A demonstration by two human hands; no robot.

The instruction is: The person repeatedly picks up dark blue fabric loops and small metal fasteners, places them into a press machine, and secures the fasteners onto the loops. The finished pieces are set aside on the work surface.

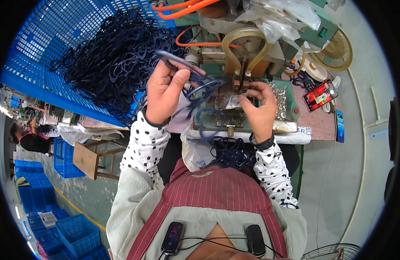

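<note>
My left hand (165, 89) is raised left of a green bench press (215, 71). Its thumb and fingers close on a dark navy strap (178, 60), whose thin loops trail toward the press and are partly blurred. At the press head (240, 84) my right hand (260, 106) curls its thumb and fingers together beside the jaw. What those fingertips pinch, if anything, is too small to make out. Just right of that hand, many small silver metal pieces (281, 104) lie in a green tray. More navy straps (234, 152) hang over a white bag (195, 154) at my lap.
At the left stands a large blue basket (40, 43) heaped with navy straps (117, 56). Orange hoses (187, 8) cross above the press. A phone (320, 95) and a small fan (334, 50) are at the right. Behind to the left are a wooden stool (89, 158) and blue crates (79, 234).
</note>
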